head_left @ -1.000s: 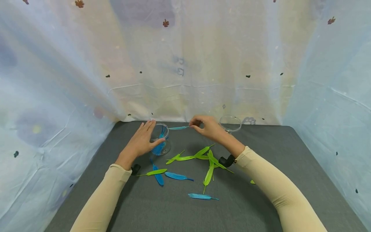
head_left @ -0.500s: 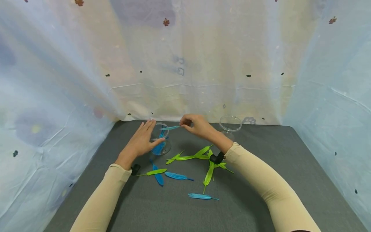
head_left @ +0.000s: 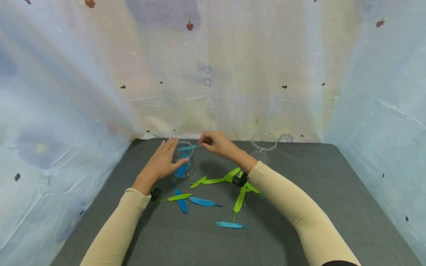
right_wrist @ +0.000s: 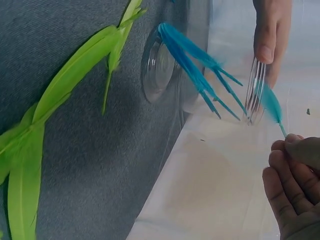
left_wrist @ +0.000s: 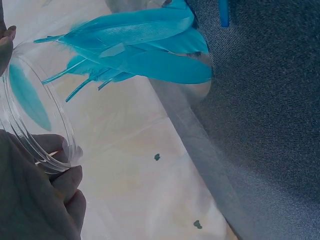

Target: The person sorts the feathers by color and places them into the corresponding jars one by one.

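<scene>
A clear jar (head_left: 194, 167) stands at the back left of the table with several blue feathers (left_wrist: 135, 47) inside. My left hand (head_left: 159, 162) holds it near the rim, thumb on the near side. My right hand (head_left: 217, 143) pinches a light blue feather (right_wrist: 272, 104) by its quill, thumb against fingertips. That feather reaches level over the jar's mouth, its vane tip above the opening. In the right wrist view the feathers in the jar lean with quills toward the rim (right_wrist: 255, 90).
Green feathers (head_left: 213, 181) lie scattered mid-table. A green feather (head_left: 179, 197) crosses a blue one (head_left: 182, 205) at left. Two blue feathers (head_left: 203, 202) (head_left: 229, 225) lie nearer the front. Another clear jar (head_left: 276, 143) stands at the back right, before a hanging cloth (head_left: 229, 74).
My right hand has moved left, carrying the light blue feather from beside the jar to over its mouth. My left hand stays on the jar.
</scene>
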A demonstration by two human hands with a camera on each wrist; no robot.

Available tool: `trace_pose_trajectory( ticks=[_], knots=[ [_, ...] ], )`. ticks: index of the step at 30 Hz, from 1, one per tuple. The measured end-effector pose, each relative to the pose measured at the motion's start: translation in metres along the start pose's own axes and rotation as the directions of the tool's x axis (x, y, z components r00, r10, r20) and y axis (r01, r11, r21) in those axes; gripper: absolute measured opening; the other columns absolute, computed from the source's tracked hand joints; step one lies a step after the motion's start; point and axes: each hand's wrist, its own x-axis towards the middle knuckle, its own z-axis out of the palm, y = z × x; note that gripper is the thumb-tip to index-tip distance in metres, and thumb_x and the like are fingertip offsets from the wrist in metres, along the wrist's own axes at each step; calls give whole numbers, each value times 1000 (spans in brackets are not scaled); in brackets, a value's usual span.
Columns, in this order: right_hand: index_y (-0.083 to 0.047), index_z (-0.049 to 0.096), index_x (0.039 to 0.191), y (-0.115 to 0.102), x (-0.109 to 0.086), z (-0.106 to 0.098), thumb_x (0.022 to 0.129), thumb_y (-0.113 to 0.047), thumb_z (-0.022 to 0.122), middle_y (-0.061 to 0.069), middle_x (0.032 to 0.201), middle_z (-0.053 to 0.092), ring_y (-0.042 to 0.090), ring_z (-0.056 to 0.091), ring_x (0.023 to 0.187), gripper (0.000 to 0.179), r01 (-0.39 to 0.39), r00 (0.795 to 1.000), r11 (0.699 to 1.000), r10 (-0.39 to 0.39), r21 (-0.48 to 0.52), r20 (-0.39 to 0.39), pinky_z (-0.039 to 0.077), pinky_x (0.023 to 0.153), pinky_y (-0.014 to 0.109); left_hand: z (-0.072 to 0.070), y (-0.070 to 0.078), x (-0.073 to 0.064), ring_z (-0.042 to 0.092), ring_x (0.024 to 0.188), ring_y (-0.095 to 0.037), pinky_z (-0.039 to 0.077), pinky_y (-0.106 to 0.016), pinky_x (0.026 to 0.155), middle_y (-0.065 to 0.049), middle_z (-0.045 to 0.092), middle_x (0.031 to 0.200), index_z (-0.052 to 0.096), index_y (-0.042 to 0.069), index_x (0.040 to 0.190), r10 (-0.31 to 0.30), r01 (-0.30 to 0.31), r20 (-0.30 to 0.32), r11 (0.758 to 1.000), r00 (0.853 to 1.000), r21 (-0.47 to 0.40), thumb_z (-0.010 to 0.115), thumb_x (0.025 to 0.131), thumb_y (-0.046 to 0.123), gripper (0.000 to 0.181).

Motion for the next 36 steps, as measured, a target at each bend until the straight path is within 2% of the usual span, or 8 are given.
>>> trace_pose_trajectory(
  ticks=[6,14,19,26,36],
  knots=[
    [-6,76,111,-5,7,8,104,-9,73,6,104,75,16,71,91,8,-8,1000,1000,8,6,20,60,83,26,1,-1,0,8,166,-39,2,-53,136,-19,11,179,10,2,172,2,-2,11,1000,1000,-13,51,102,77,110],
    [-4,74,131,-8,10,16,106,-10,70,9,126,76,21,74,110,26,-68,996,994,63,86,59,60,94,28,2,-3,0,9,166,-39,5,-54,135,-20,12,179,11,1,172,8,-8,5,1000,1000,-3,53,102,75,109],
    [-6,76,126,-7,0,15,107,-10,68,9,121,75,21,73,105,20,-80,997,995,79,65,19,61,92,30,2,-2,0,9,166,-39,4,-54,136,-19,12,179,12,1,172,9,-9,7,1000,1000,-3,53,102,75,109],
    [-6,77,118,-6,-15,10,107,-11,70,8,112,75,18,70,93,14,-51,998,997,52,58,-24,61,83,30,1,-1,1,7,166,-37,3,-53,136,-19,11,179,11,1,172,5,-5,7,1000,1000,-5,52,102,76,111],
    [-11,77,115,-9,-45,10,104,-15,74,0,104,75,8,68,89,11,-58,998,993,57,102,8,60,80,26,0,0,0,4,167,-35,1,-50,136,-17,9,180,9,3,173,-14,14,14,1000,1000,-7,50,102,77,110]
  ],
)
